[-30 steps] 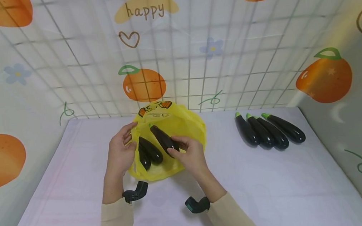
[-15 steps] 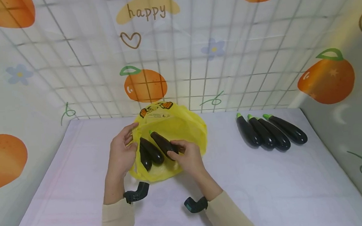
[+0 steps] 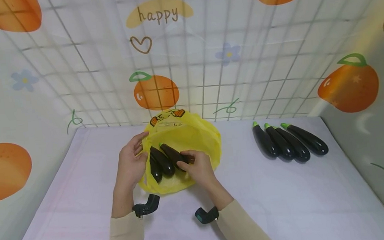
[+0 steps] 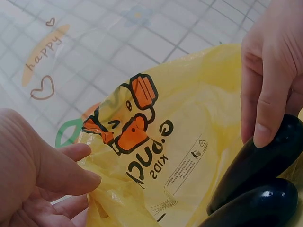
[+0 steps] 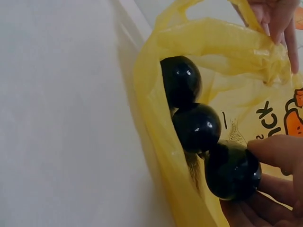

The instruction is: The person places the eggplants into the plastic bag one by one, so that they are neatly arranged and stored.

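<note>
A yellow plastic bag [image 3: 200, 134] lies with its mouth spread, two eggplants [image 3: 162, 161] side by side at its left. The right hand [image 3: 199, 168] grips the thick end of a third eggplant [image 3: 171, 152] inside the bag, right beside those two; in the right wrist view this eggplant [image 5: 232, 170] sits between thumb and fingers. At the bag's left edge the left hand [image 3: 132, 161] pinches the gathered plastic; the left wrist view shows that hand [image 4: 42, 170] with thumb and fingers on the yellow film [image 4: 113, 203].
Several eggplants [image 3: 283, 142] lie in a group on the white tabletop [image 3: 271, 204], right of the bag, green stems toward the back. A white curtain [image 3: 187, 63] with printed oranges hangs over a wire grid behind the table.
The right hand has lowered its eggplant toward the other two in the bag, and it now lies nearly parallel to them. The left hand keeps its place at the bag's edge.
</note>
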`<action>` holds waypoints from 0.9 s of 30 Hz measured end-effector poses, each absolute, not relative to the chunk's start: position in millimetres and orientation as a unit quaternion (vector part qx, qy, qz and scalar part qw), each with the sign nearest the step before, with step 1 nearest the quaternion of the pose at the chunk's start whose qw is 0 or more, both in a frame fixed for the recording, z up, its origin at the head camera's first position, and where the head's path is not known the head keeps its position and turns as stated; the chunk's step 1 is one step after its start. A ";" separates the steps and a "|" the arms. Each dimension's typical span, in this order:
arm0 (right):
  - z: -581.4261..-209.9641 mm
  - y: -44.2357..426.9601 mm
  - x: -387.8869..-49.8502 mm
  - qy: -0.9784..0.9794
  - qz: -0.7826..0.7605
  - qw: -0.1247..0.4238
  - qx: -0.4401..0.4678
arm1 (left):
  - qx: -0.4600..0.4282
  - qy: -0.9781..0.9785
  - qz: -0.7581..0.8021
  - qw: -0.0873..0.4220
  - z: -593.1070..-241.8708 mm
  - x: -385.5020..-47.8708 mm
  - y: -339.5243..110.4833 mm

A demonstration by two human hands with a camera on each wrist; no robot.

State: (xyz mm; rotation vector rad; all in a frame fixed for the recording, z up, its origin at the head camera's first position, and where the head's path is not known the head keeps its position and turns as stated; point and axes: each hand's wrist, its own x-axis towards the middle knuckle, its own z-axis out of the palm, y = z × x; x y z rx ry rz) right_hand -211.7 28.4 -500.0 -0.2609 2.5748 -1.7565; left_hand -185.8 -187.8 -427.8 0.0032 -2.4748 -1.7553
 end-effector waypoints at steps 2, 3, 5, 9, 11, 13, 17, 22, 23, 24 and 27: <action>-500.2 28.0 -212.6 0.825 -0.559 0.010 -0.080 | 0.000 -0.814 -0.578 0.054 -428.0 -185.8 -187.8; -500.3 27.9 -213.0 0.827 -0.557 0.011 -0.079 | -0.001 -0.814 -0.578 0.055 -428.0 -185.9 -187.8; -500.8 27.3 -214.1 0.830 -0.553 0.013 -0.077 | -0.005 -0.811 -0.582 0.056 -428.0 -186.0 -187.7; -501.6 25.0 -216.3 0.832 -0.549 0.017 -0.075 | -0.014 -0.806 -0.588 0.061 -428.0 -186.5 -187.9; -502.2 24.0 -217.4 0.833 -0.548 0.020 -0.073 | -0.016 -0.806 -0.589 0.062 -427.8 -186.5 -188.1; -503.4 23.5 -218.5 0.833 -0.549 0.024 -0.073 | -0.017 -0.806 -0.589 0.062 -427.7 -186.4 -188.2; -506.3 23.2 -219.8 0.835 -0.545 0.030 -0.074 | -0.015 -0.808 -0.585 0.061 -427.2 -185.6 -188.0; -509.2 23.7 -220.4 0.843 -0.531 0.026 -0.085 | -0.013 -0.809 -0.585 0.061 -425.8 -184.6 -187.0; -509.4 23.8 -220.5 0.843 -0.530 0.026 -0.085 | -0.012 -0.808 -0.586 0.061 -425.7 -184.7 -186.9; -509.3 24.0 -220.6 0.844 -0.529 0.026 -0.085 | -0.011 -0.808 -0.586 0.061 -425.7 -184.8 -186.8; -507.3 24.6 -220.0 0.844 -0.529 0.027 -0.085 | -0.011 -0.809 -0.584 0.061 -425.8 -185.2 -186.8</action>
